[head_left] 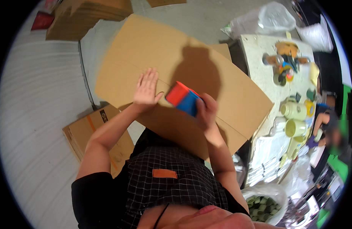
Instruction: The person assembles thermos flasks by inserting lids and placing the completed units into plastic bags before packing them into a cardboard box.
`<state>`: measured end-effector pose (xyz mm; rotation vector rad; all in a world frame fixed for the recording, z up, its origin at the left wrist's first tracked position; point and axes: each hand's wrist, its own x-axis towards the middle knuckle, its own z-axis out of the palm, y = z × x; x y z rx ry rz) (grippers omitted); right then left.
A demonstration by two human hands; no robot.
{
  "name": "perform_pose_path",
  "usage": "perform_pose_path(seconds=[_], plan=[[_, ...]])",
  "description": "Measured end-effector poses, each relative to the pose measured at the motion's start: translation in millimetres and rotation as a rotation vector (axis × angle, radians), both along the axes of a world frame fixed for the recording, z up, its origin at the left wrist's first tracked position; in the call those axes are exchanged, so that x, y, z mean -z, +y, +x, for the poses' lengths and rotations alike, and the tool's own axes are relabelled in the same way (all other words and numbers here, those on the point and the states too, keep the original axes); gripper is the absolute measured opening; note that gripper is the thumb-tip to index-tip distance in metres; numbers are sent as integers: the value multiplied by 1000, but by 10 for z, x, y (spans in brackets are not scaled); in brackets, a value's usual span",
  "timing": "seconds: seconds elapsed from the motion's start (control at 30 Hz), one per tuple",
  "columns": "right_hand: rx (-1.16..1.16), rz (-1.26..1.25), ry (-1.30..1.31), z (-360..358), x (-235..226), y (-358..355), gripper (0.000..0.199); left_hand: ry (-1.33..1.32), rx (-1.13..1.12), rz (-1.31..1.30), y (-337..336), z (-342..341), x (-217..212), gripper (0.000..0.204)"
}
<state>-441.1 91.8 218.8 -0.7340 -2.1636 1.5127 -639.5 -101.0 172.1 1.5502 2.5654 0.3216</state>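
A large brown cardboard carton (145, 42) lies in front of me, a straight seam running slantwise across its upper face. My left hand (146, 89) rests flat on the cardboard left of the seam, fingers stretched and thumb apart, holding nothing. Over the seam, my right hand (207, 111) is closed round a blocky red and blue tool (182, 98), which looks like a tape dispenser. It is slightly blurred, and its underside is hidden, so I cannot tell whether it touches the carton.
Flattened cartons (86, 133) lean at my left; stacked cardboard (88, 17) stands at the far left. A white worktable (256, 57) on the right bears tools, tape rolls and pale green jugs (295, 110). A lined bin of green pieces (263, 208) stands near right. Another person (328, 131) works beyond.
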Motion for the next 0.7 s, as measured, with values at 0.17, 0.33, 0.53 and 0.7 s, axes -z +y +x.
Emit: perform_pose_path(seconds=[0.17,0.33,0.53,0.7], plan=[[-3,89,-71,-329,465,-150,27,-515,-332,517,79,39,-42,21],[-106,257,-174,-408,312,-217,27,-2023,-741,553,228,59,122,17],[-104,273,-283,-996,81,-483,27,-1220,-660,772,-207,-834,227,18],[-135,160,-232,-2214,3,-852,36,-419,-634,180,-969,-2955,365,21]])
